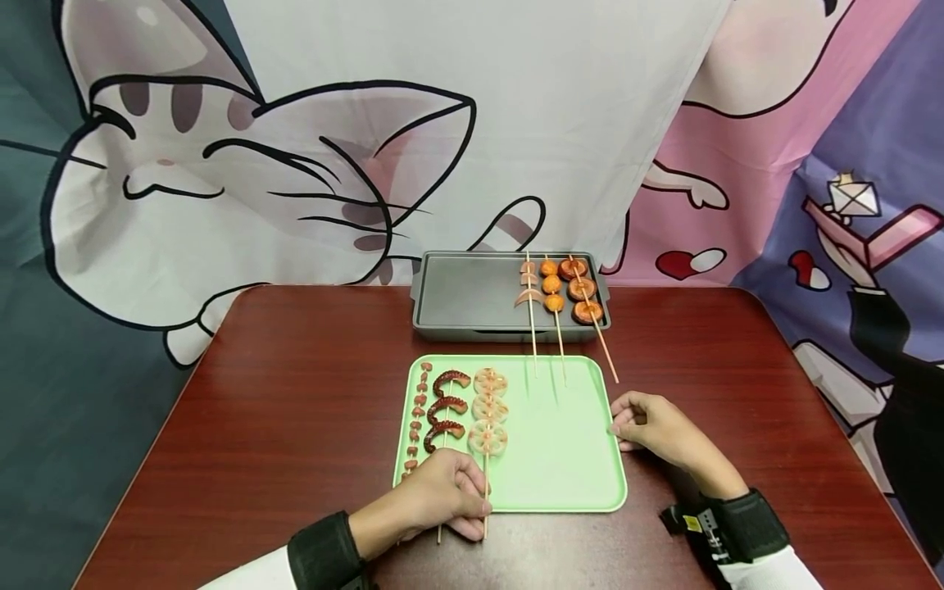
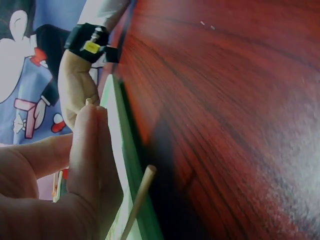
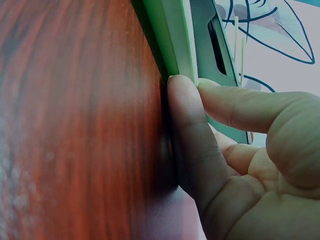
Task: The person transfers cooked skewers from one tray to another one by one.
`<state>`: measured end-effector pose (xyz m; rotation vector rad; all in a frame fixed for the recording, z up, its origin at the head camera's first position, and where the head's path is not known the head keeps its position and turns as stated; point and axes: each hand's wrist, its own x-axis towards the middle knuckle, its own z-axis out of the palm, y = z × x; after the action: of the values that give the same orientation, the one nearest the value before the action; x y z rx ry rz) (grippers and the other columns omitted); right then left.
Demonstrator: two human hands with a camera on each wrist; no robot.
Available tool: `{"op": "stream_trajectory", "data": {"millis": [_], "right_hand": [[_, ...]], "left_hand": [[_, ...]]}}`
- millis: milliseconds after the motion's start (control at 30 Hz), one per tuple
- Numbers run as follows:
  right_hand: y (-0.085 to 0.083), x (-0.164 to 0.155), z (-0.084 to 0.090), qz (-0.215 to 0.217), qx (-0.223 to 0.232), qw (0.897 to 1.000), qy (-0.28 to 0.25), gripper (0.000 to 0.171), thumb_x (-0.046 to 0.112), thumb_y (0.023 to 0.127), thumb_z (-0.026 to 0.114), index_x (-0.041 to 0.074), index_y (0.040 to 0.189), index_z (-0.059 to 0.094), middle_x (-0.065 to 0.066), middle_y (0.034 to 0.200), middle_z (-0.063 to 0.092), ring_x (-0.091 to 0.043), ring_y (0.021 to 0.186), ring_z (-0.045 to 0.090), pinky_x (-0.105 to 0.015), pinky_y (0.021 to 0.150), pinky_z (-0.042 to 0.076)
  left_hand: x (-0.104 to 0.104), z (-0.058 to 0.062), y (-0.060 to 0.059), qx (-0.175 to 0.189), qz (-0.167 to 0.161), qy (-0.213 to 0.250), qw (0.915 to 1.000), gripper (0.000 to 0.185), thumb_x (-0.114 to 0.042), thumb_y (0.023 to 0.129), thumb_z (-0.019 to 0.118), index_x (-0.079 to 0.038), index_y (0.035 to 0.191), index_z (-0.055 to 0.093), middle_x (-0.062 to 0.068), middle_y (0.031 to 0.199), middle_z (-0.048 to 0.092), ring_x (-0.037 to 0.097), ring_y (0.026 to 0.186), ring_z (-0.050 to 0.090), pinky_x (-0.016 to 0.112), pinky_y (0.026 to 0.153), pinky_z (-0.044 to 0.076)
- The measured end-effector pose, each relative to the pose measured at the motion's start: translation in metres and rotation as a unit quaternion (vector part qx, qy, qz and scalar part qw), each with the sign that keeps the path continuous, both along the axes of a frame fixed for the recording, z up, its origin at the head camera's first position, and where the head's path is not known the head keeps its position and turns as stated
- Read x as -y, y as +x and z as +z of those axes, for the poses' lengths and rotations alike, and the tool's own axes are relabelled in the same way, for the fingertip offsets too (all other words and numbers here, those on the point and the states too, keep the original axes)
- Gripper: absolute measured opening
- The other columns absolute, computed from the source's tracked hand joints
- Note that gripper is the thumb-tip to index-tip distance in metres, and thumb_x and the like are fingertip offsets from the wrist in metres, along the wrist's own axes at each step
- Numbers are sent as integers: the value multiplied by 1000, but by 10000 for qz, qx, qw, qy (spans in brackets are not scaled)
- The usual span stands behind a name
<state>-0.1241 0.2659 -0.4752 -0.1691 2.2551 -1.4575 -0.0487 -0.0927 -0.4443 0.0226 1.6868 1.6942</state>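
Left hand point(image 1: 447, 493) pinches lotus-slice skewer point(image 1: 488, 438), right hand point(image 1: 656, 428) grips green tray point(image 1: 560, 467) rim — gray pan point(image 1: 472, 291) behind bears 3 skewers point(image 1: 553, 303), 2 jutting over tray.

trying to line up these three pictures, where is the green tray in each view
head: green tray, below centre
left wrist: its rim slants from left of centre down to the bottom
right wrist: its edge, top centre
shared landmark: the right hand
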Motion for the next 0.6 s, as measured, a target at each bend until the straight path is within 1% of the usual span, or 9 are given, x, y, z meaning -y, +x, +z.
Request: {"op": "stream_trajectory", "data": {"millis": [167, 300, 400, 600], "right_hand": [[1, 0, 0, 0, -69, 10000, 55, 26, 0, 96, 67, -14, 116, 58, -11, 91, 63, -12, 79, 66, -27, 69, 64], [1, 0, 1, 29, -126, 9999, 92, 25, 1, 96, 68, -14, 115, 59, -10, 90, 62, -11, 79, 65, -27, 68, 64], [1, 0, 1, 26, -147, 9998, 116, 25, 1, 96, 68, -13, 115, 59, -11, 90, 62, -11, 78, 65, -27, 68, 64], [1, 1, 2, 10, -170, 9998, 141, 25, 0, 96, 68, -14, 114, 58, -10, 90, 62, -10, 78, 65, -27, 68, 64]], "left_hand": [[-1, -4, -1, -156, -113, -299, 9994, 15, 12, 85, 71, 8, 92, 59, 13, 70, 68, 13, 52, 70, 31, 57, 65], [-4, -6, -2, -461, -215, -638, 9967, 16, 10, 83, 73, 5, 88, 59, 20, 67, 70, 18, 50, 70, 33, 53, 64], [-5, -5, -2, -741, -344, -956, 9921, 17, 8, 82, 75, 3, 84, 60, 20, 63, 70, 20, 48, 70, 33, 49, 62], [-5, 0, -4, -1213, -627, -1418, 9804, 18, 5, 82, 78, -1, 78, 62, 13, 57, 68, 20, 46, 69, 29, 43, 58]]}}
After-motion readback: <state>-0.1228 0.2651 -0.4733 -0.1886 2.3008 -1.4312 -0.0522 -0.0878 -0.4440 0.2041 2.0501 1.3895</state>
